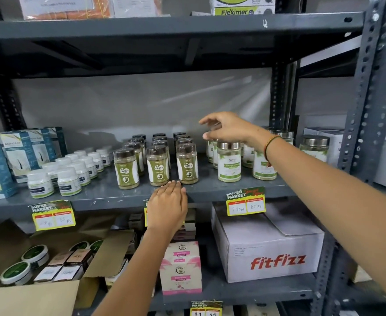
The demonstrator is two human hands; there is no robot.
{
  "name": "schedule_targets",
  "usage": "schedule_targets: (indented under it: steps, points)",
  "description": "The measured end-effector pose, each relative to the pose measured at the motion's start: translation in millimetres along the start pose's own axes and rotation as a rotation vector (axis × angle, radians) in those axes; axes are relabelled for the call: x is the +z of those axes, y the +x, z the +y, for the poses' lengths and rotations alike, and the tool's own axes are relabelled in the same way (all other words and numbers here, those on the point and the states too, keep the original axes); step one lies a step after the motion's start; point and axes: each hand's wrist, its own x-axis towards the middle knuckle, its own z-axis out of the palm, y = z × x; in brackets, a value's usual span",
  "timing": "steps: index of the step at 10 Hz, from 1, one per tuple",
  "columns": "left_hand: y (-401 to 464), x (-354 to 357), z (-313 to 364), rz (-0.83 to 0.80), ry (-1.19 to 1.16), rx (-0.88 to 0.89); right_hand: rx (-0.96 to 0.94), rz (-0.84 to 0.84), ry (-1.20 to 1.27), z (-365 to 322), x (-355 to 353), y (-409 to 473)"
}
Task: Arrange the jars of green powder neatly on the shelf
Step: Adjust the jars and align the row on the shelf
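Three rows of brown-lidded jars of olive-green powder (157,164) stand mid-shelf on the grey metal shelf (110,197). To their right stand silver-lidded jars of pale green powder (229,161), less evenly spaced. My left hand (167,207) lies flat on the shelf's front edge, holding nothing, its fingertips just short of the front brown-lidded jars. My right hand (224,128) hovers over the silver-lidded jars with fingers spread and curled above a rear jar's lid. Whether it touches that lid is hidden.
Small white bottles (69,176) and blue-white cartons (16,153) fill the shelf's left side. Another silver-lidded jar (314,147) and white boxes sit far right. Yellow price tags (245,202) hang on the edge. Below are a "fitfizz" box (269,245), pink cartons (180,267) and an open cardboard box (50,265).
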Motion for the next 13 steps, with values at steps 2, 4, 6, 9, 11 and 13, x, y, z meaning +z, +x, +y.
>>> schedule_targets:
  steps: [2, 4, 6, 9, 11, 13]
  points:
    - [-1, -2, 4, -0.019, 0.0, -0.018, 0.04, 0.212, -0.4, 30, -42, -36]
    - [0, -3, 4, -0.029, 0.011, -0.014, 0.4, 0.168, -0.723, 77, -80, -59]
    - [0, -2, 5, -0.031, 0.014, -0.032, 0.666, -0.025, -0.92, 115, -89, -69]
    - [0, 0, 5, -0.038, 0.007, -0.047, 0.678, -0.022, -0.835, 134, -91, -65]
    - [-1, -4, 6, -0.054, 0.032, -0.045, 0.619, -0.076, -0.671, 135, -95, -57]
    - [-1, -3, 6, -0.06, 0.025, -0.046, 0.58, -0.067, -0.436, 140, -102, -56]
